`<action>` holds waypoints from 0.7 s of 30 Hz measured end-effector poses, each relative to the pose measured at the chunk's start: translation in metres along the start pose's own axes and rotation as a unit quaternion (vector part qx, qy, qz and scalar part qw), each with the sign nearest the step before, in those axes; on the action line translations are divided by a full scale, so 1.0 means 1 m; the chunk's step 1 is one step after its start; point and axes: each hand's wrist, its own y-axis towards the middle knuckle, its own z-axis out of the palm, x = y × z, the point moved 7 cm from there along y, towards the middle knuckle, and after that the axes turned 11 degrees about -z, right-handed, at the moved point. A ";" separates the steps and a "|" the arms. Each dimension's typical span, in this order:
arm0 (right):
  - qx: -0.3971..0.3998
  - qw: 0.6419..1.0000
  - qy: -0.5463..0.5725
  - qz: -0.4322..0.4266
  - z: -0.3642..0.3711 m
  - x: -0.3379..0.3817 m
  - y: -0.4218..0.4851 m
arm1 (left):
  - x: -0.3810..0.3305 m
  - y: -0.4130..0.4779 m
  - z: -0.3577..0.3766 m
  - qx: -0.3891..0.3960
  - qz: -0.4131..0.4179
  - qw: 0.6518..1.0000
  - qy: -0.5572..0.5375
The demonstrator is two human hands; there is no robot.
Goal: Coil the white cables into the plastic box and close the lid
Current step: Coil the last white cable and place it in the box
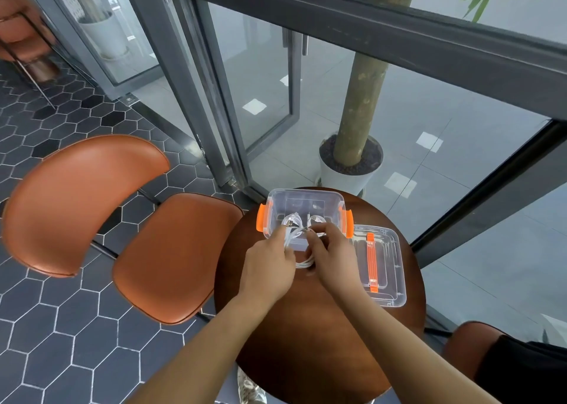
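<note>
Single head view, wide-angle, steeply down onto table point(306, 342), close; far left seemingly blurred

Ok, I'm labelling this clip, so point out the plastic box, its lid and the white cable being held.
plastic box point(302, 197): head view, on its clear far wall.
lid point(391, 251): head view, on the right side of its clear top panel.
white cable point(305, 263): head view, on the lower bend of its loop.

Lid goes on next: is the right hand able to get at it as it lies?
Probably yes: the lid lies uncovered just beside the right hand, but that hand now grips the white cable.
</note>
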 end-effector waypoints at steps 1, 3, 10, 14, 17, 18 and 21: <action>0.009 0.999 0.044 0.017 0.001 -0.001 -0.001 | 0.000 -0.001 -0.001 -0.012 0.010 1.000 0.024; 0.016 0.993 0.113 0.040 0.002 -0.002 -0.002 | -0.001 -0.005 -0.003 -0.020 0.024 0.999 0.028; -0.012 0.987 0.152 0.055 -0.002 -0.003 -0.002 | -0.006 -0.001 0.005 0.014 0.060 0.998 0.012; -0.018 0.985 0.159 0.055 -0.009 0.000 0.004 | 0.003 0.011 0.004 0.082 -0.047 0.973 -0.210; -0.006 0.987 0.156 0.042 -0.011 0.003 0.007 | 0.004 0.014 0.002 0.083 -0.075 0.960 -0.256; 0.000 0.987 0.154 0.038 -0.011 0.004 0.007 | 0.004 0.014 0.001 0.079 -0.080 0.957 -0.266; 0.013 0.988 0.149 0.036 -0.011 0.004 0.006 | 0.007 0.015 -0.003 0.065 -0.096 0.958 -0.263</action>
